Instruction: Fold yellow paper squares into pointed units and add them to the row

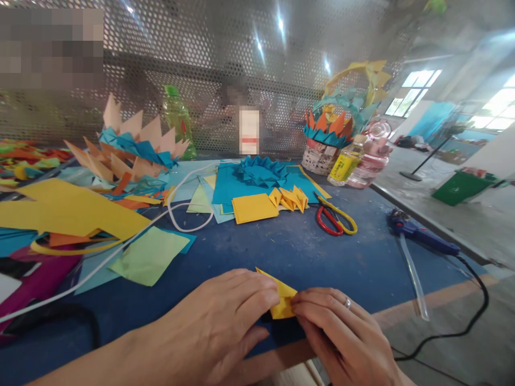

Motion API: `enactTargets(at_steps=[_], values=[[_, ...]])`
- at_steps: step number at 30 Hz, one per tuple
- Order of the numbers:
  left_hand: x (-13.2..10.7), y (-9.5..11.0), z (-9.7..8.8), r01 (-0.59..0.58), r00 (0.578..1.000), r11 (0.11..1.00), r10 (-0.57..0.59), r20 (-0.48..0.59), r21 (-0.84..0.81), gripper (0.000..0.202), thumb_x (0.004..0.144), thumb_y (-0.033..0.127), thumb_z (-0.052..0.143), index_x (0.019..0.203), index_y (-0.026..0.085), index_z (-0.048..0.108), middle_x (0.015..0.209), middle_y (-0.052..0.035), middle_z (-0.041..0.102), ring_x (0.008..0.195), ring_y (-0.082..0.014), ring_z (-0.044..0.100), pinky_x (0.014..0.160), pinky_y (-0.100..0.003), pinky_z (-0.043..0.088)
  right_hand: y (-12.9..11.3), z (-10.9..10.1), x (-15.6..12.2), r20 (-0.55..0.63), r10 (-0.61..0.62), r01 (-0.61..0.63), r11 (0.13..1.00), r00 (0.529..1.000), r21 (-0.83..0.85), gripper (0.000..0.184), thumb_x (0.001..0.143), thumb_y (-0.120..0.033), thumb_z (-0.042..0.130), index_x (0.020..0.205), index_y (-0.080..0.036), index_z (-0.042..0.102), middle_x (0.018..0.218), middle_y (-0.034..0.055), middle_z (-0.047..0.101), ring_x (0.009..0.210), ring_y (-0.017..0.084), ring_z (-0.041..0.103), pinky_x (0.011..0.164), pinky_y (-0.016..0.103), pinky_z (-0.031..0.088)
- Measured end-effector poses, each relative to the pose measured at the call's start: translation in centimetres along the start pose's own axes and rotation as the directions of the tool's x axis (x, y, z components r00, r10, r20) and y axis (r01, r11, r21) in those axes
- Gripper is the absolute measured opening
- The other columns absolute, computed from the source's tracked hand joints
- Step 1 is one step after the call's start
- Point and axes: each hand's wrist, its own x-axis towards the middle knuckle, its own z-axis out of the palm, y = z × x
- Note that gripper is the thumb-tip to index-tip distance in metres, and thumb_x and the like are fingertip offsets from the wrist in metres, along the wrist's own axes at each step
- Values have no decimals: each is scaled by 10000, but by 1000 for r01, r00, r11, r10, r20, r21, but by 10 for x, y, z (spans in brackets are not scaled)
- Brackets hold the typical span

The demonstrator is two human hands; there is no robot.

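A small folded piece of yellow paper [282, 300] lies at the front edge of the blue table, between my two hands. My left hand [237, 311] has its curled fingers pressed on the paper's left side. From the right, my right hand [341, 327], with a ring on one finger, grips the paper's other end by the fingertips. Farther back lie a stack of yellow paper [255, 208] and several pointed yellow folded pieces [290, 199]. Behind them a ring of blue folded paper [263, 171] rests on blue sheets [225, 182].
Scissors [336, 215] with red and yellow handles lie right of the stack. A glue gun [426, 238] with a clear glue stick sits at the right edge. Bottles [346, 161] and a paper basket [319, 155] stand behind. Loose paper [72, 209] and a white cable [137, 236] cover the left.
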Motion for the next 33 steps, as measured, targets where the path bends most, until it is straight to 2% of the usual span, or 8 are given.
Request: enactTargets(at_steps=[4,6,9,14,21,25,28,33], values=[[2,-11,15,-75,996,996,77,-34,53,224,1017,277,462,1168,151,569,1123,-62,723,1013,-196,692,974,-340,535,0,1,1,-10,-8,8,1000,1000,7,180,940,-43,531,1021,-122,671,924,60,738,873,146,705,828,244,591],[0,-17,22,-170,985,981,171,-1,97,285,1047,155,313,1167,157,572,1109,-38,724,1008,-174,682,970,-334,519,-1,1,3,-13,-6,6,1000,1000,11,183,940,-45,530,1014,-123,678,923,57,742,874,142,707,836,239,592],[-3,-18,24,-195,977,957,208,-42,214,385,1039,90,232,1120,138,605,1069,-38,739,984,-169,681,984,-320,494,-2,1,5,-24,-21,20,1000,999,-10,174,930,-50,548,986,-120,697,922,66,745,879,155,707,830,255,598],[-4,-3,13,-171,965,912,231,-125,372,250,1037,216,414,1104,125,637,1098,-56,745,999,-200,681,1032,-346,464,-5,0,4,-103,-67,55,991,992,-122,109,895,-79,637,938,-137,719,890,52,753,848,177,701,794,295,589],[4,2,8,-133,964,936,199,-178,327,329,1062,265,398,901,143,657,862,-21,751,768,-148,696,788,-263,545,-7,3,0,-95,-4,-11,988,996,-154,127,920,-126,634,856,-185,727,852,7,746,878,180,697,794,298,565],[6,1,10,-97,961,965,155,-228,245,331,1023,402,522,851,154,656,798,-11,727,724,-125,683,746,-219,553,-8,4,1,-79,50,-58,993,996,-107,110,923,-137,641,866,-181,724,854,5,737,907,177,685,823,282,567],[8,0,13,-106,949,965,170,-267,240,302,1030,365,515,863,154,652,803,-6,724,733,-112,687,759,-196,551,-8,6,1,-68,94,-99,993,993,-71,120,943,-151,621,873,-176,716,870,6,732,939,173,675,859,266,561],[11,-1,19,-98,969,972,143,-203,214,351,1039,390,477,813,183,649,719,24,682,625,-120,667,607,-220,538,-8,7,2,-42,135,-136,990,990,-39,162,970,-159,575,874,-181,704,907,8,720,975,162,652,886,242,545]])
